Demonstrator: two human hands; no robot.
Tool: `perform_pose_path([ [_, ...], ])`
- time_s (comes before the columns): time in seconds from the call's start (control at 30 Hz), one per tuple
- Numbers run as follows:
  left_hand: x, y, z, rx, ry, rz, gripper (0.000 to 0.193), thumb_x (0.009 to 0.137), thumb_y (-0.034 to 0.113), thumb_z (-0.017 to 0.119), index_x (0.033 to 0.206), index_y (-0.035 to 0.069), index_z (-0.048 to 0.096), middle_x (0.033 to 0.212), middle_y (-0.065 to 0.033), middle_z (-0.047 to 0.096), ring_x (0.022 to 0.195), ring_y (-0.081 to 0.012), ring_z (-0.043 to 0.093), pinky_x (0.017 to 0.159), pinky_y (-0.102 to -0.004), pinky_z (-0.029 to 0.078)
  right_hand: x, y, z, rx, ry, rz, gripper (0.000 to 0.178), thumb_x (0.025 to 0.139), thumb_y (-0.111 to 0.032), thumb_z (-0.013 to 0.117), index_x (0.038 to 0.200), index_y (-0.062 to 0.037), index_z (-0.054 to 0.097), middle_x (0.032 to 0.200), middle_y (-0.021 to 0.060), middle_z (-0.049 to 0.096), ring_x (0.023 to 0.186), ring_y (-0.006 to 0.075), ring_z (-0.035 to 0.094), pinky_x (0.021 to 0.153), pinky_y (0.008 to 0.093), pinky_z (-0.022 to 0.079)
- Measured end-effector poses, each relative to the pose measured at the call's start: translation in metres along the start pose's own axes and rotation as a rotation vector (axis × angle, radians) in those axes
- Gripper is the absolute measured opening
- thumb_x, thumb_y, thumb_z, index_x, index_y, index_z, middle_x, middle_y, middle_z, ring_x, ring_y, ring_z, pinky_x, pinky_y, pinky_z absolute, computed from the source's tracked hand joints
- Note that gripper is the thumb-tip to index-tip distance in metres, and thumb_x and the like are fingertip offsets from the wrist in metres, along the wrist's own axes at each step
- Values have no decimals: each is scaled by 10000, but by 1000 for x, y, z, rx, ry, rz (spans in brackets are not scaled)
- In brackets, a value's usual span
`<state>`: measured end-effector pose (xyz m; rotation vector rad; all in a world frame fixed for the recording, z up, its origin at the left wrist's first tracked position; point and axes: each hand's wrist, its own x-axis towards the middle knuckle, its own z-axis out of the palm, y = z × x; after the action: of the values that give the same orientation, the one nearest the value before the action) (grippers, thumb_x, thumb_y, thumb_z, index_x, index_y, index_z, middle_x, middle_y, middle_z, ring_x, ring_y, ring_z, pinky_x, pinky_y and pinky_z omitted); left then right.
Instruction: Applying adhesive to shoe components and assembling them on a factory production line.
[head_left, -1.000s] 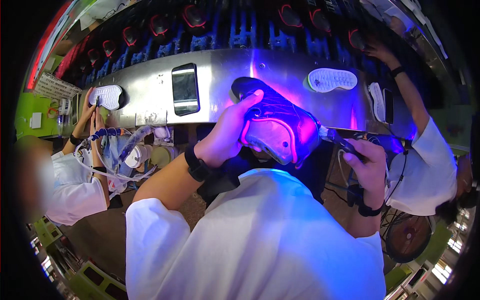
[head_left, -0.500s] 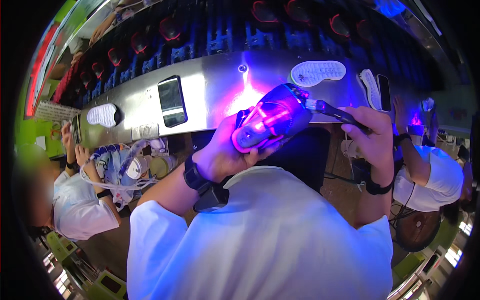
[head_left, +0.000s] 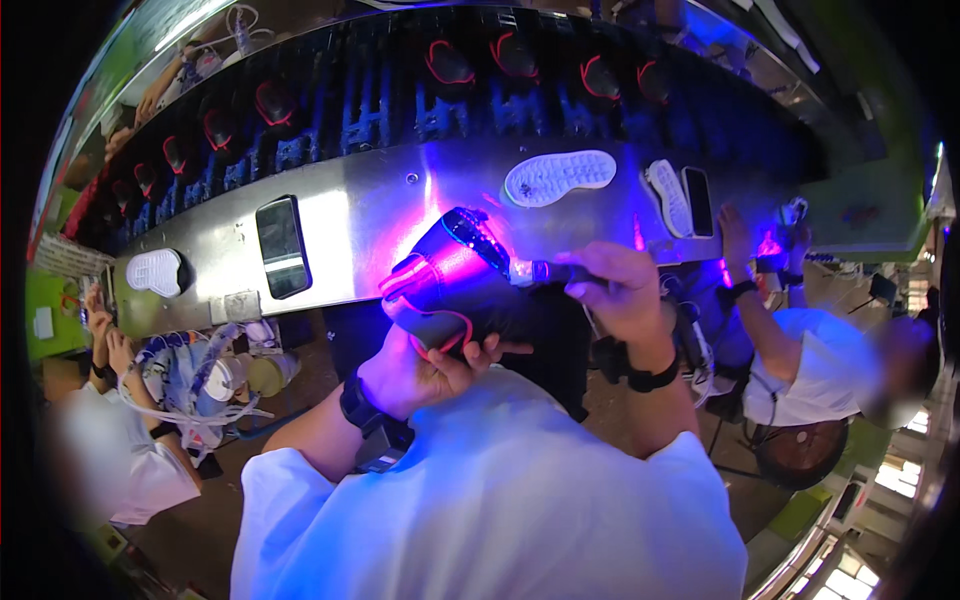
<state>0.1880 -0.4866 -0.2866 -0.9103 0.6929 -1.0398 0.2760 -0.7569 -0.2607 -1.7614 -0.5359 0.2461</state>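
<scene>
My left hand [head_left: 412, 372] is closed around the collar end of a dark shoe upper [head_left: 452, 282] with red trim. Purple-blue light falls on the upper, and its wet-looking underside edge faces up and to the right. In my right hand [head_left: 628, 290] is a brush [head_left: 556, 272] with a dark handle. Its pale bristles are at the upper's right edge; whether they touch it I cannot tell. Beyond the upper, a white shoe sole [head_left: 560, 178] lies tread-up on the metal bench [head_left: 345, 215].
Along the bench's far side runs a dark slatted conveyor [head_left: 375, 80] carrying several dark shoe uppers. A phone [head_left: 283, 247] and another sole [head_left: 155, 272] lie to the left. At the right are a sole [head_left: 668, 198] and a phone [head_left: 697, 200]. People work on both sides.
My left hand has turned the shoe upper, so its underside edge shows more. The brush has moved along the upper's right edge. The bench and its objects have shifted left in view.
</scene>
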Motion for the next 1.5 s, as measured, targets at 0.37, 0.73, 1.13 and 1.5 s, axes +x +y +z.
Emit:
perform_pose_path([
  [0.37, -25, -2, 77, 1261, 117, 720, 443, 1008, 357, 577, 1305, 30, 570, 1160, -134, 695, 979, -217, 698, 882, -381, 569, 19, -21, 21, -352, 54, 342, 361, 859, -51, 738, 1218, -28, 701, 958, 141, 740, 845, 213, 701, 784, 327, 535],
  [0.73, -51, -7, 115, 1981, 175, 1240, 642, 850, 110, 808, 1403, 14, 496, 1191, -61, 669, 1085, -136, 631, 958, -323, 506, -18, -18, 41, -323, -50, 203, 347, 812, -38, 780, 1151, 6, 717, 921, 160, 731, 852, 219, 723, 806, 318, 550],
  [1.13, -53, 184, 276, 2013, 1556, 982, 496, 932, 397, 646, 1196, -22, 620, 1015, -103, 659, 823, -244, 703, 557, -393, 619, -30, 138, -21, 413, 610, 651, 464, 948, 9, 586, 1405, -37, 519, 869, 31, 584, 557, 48, 488, 429, 191, 351],
  [1.5, -17, 311, 339, 2144, 1814, 1410, 477, 961, 468, 522, 1280, 136, 646, 1223, -124, 662, 1123, -315, 653, 789, -490, 603, -35, 159, -22, 270, 490, 573, 432, 953, 22, 554, 1382, 17, 504, 879, 53, 584, 495, 56, 466, 392, 212, 371],
])
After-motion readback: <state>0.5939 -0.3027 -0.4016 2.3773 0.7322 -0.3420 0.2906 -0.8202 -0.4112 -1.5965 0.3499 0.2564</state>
